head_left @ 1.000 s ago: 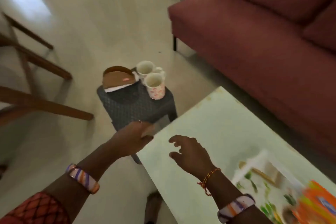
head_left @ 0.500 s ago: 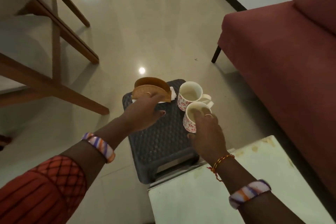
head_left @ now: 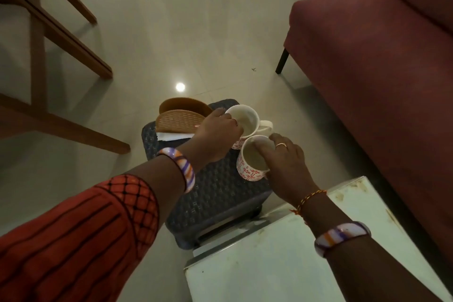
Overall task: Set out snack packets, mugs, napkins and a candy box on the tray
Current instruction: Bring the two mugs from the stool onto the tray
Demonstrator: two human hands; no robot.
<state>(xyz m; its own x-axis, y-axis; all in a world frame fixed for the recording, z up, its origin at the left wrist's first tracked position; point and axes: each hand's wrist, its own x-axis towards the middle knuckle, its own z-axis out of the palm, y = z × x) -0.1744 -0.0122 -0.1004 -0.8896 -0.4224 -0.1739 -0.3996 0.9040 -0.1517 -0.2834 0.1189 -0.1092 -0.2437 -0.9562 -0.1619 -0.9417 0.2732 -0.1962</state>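
Two white mugs with red patterns stand on a dark woven stool (head_left: 215,193). My left hand (head_left: 215,135) grips the rim of the far mug (head_left: 247,120), with a finger inside it. My right hand (head_left: 284,167) grips the rim of the near mug (head_left: 250,169), thumb inside. A brown napkin holder (head_left: 179,120) with white napkins (head_left: 166,136) under it sits at the stool's far left corner. The tray, the snack packets and the candy box are out of view.
A white table (head_left: 282,265) lies at the lower right, its corner against the stool. A maroon sofa (head_left: 380,68) fills the right side. Wooden chair legs (head_left: 61,51) stand on the glossy tiled floor at the left.
My left hand has moved from the napkin holder to the far mug. My right hand keeps its hold on the near mug. The view has tilted down toward the stool.
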